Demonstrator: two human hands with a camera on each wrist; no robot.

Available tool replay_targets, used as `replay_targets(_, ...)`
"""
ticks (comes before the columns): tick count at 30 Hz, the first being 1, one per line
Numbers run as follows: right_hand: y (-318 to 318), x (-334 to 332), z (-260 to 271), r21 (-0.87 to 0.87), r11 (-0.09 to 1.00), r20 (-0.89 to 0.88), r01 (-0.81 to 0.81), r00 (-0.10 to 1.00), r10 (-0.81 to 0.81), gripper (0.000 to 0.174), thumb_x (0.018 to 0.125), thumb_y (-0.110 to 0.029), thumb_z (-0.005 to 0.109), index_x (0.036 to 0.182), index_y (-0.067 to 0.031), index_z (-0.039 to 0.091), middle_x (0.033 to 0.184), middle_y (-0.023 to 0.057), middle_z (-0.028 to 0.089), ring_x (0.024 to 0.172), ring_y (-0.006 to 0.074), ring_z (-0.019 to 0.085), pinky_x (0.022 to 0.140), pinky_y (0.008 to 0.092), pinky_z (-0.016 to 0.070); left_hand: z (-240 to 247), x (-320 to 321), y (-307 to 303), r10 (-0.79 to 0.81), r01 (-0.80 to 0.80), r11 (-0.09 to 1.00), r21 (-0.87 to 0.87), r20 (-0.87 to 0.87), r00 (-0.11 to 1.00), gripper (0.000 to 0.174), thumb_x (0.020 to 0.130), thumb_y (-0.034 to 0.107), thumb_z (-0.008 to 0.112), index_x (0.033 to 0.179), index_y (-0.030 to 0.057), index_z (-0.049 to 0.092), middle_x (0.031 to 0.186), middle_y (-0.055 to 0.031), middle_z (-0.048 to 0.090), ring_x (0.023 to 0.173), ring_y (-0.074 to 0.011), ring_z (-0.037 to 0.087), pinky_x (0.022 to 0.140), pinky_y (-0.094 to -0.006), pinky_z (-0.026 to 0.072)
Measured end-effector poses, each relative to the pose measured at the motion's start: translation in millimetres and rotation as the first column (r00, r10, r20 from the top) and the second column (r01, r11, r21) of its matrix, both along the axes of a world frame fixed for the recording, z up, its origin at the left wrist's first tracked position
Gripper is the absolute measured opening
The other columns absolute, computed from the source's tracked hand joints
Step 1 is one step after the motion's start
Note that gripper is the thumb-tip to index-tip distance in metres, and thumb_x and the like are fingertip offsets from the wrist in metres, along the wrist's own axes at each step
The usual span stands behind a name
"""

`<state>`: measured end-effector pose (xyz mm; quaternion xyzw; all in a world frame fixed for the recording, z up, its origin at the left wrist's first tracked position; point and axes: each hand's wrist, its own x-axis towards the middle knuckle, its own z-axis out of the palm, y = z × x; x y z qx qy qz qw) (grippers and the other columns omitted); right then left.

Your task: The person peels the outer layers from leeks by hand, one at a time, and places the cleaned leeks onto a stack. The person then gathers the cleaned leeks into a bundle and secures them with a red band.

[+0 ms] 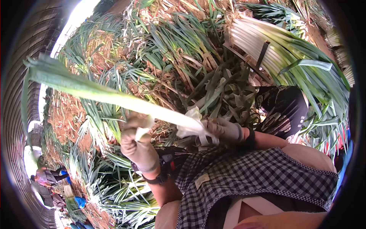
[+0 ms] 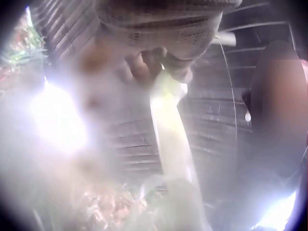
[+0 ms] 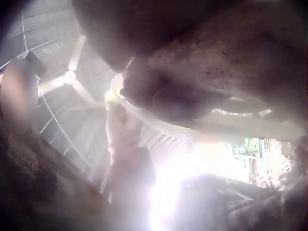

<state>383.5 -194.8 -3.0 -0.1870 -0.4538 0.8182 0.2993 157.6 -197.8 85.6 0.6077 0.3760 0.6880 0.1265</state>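
leek: held level above the pile.
left hand: fist closed round a loose strip of skin.
right hand: clamped on the white end.
risk: the stalk could be snapped if the strip is torn hard.

1. Head view: bright daylight and sharp at the centre, with a strong fisheye bend and a black vignette round the rim.
2. The sky at upper left is blown out white.
3. Left wrist view: hazy, with white glare at left. The leek is soft and out of focus.
4. Right wrist view: dim and backlit, with glare flaring at bottom centre. The right hand is a dark blur.
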Motion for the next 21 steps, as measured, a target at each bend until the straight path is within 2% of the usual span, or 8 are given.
replay_targets(4,7,14,20,0.118,0.952,0.002,0.282,0.959,-0.284,0.049,0.098,-0.044,0.044,0.117,-0.0016,0.060,0.076,-0.0031,0.057,0.065,0.0044,0.050,0.058,0.0192,0.0379,-28,0,-32,-0.513,0.388,0.782,-0.487,-0.149,0.845,0.006,0.084,0.002,0.064,0.080,0.0026,0.059,0.079,-0.0074,0.065,0.084,-0.0188,0.061,0.079,-0.0353,0.0477)
replay_targets(7,8,22,5,0.179,0.958,0.151,0.226,0.955,-0.254,0.047,0.099,-0.041,0.041,0.117,-0.0005,0.059,0.085,-0.0006,0.060,0.077,0.0096,0.055,0.067,0.0259,0.0430,-64,11,-40,-0.630,0.621,0.492,-0.611,0.243,0.738,0.015,0.078,0.006,0.071,0.091,0.0016,0.064,0.090,-0.0111,0.067,0.079,-0.0174,0.062,0.073,-0.0290,0.0482)
replay_targets(10,5,5,13,0.453,0.772,0.071,0.446,0.845,-0.530,0.044,0.099,-0.038,0.041,0.111,0.0001,0.060,0.087,0.0060,0.064,0.076,0.0187,0.061,0.066,0.0330,0.0470,-42,-19,-31,-0.392,0.294,0.626,-0.722,0.035,0.919,0.042,0.089,0.029,0.062,0.121,0.0018,0.060,0.111,-0.0123,0.065,0.096,-0.0177,0.063,0.085,-0.0308,0.0496)
replay_targets(12,18,6,0,0.682,0.722,0.408,0.119,0.757,-0.511,0.038,0.097,-0.034,0.044,0.100,-0.0001,0.061,0.085,0.0150,0.066,0.077,0.0291,0.065,0.067,0.0372,0.0484,-16,-30,3,-0.053,-0.243,0.782,-0.574,-0.449,0.892,0.048,0.094,0.038,0.050,0.120,-0.0021,0.057,0.115,-0.0146,0.061,0.111,-0.0238,0.056,0.097,-0.0363,0.0424)
replay_targets(14,16,-14,4,0.650,0.753,0.460,0.104,0.734,-0.499,0.035,0.095,-0.032,0.046,0.093,-0.0012,0.063,0.085,0.0202,0.065,0.082,0.0350,0.064,0.070,0.0397,0.0487,-2,-48,33,-0.152,0.440,0.836,-0.326,0.634,0.758,0.047,0.097,0.037,0.049,0.125,-0.0007,0.050,0.114,-0.0137,0.060,0.102,-0.0230,0.058,0.089,-0.0349,0.0477)
replay_targets(16,18,-34,-15,0.946,0.305,0.289,-0.110,0.714,-0.637,0.037,0.095,-0.035,0.047,0.090,-0.0034,0.065,0.076,0.0167,0.065,0.077,0.0348,0.064,0.068,0.0407,0.0490,17,-57,68,-0.088,0.477,0.808,-0.346,0.729,0.679,0.045,0.097,0.040,0.049,0.119,0.0003,0.049,0.100,-0.0098,0.060,0.081,-0.0193,0.057,0.073,-0.0316,0.0501)
replay_targets(18,23,-43,15,0.809,0.498,0.565,-0.313,0.649,-0.510,0.038,0.094,-0.040,0.048,0.098,-0.0053,0.064,0.074,0.0157,0.064,0.077,0.0335,0.065,0.065,0.0422,0.0494,15,-69,85,0.247,0.173,0.844,-0.508,0.655,0.714,0.038,0.097,0.039,0.050,0.106,0.0017,0.053,0.084,-0.0046,0.055,0.065,-0.0140,0.048,0.059,-0.0290,0.0462)
replay_targets(21,48,-32,74,0.796,0.260,0.587,-0.546,0.592,-0.552,0.037,0.086,-0.039,0.061,0.099,-0.0044,0.063,0.068,0.0122,0.060,0.062,0.0291,0.062,0.054,0.0387,0.0482,-7,-104,99,-0.025,0.451,0.851,-0.269,0.837,0.547,0.037,0.095,0.040,0.053,0.100,0.0033,0.054,0.073,-0.0005,0.049,0.061,-0.0107,0.044,0.054,-0.0258,0.0412)
